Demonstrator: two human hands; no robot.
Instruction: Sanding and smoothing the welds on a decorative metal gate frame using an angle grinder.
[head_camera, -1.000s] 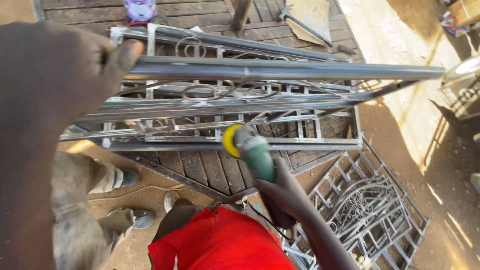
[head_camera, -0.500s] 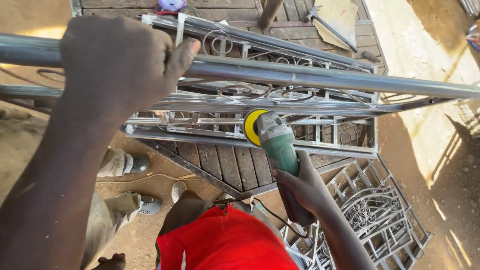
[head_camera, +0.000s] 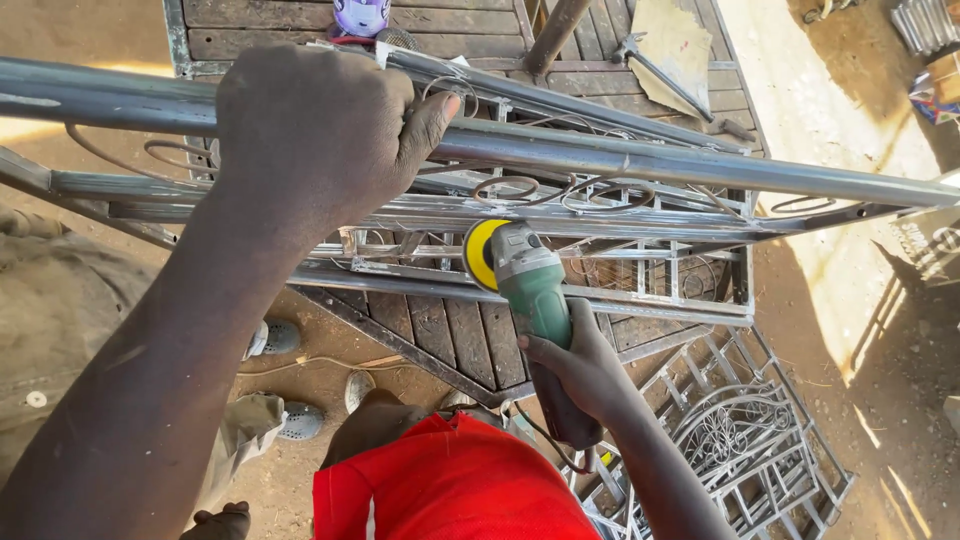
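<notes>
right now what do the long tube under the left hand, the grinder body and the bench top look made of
Long tube: bare metal, likely steel; grey sheen with bright glints, gripped by the left hand.
Grinder: green casing, probably plastic, matte; yellow disc in front; held by the right hand.
Bench top: weathered wooden planks, dull brown with gaps, in a metal frame.

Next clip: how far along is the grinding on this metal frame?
Done: the scrollwork frame already looks assembled. In hand: the left hand grips the top tube; the right hand holds the green angle grinder, its yellow disc at a lower rail. How much grinding remains can't be told.
</notes>
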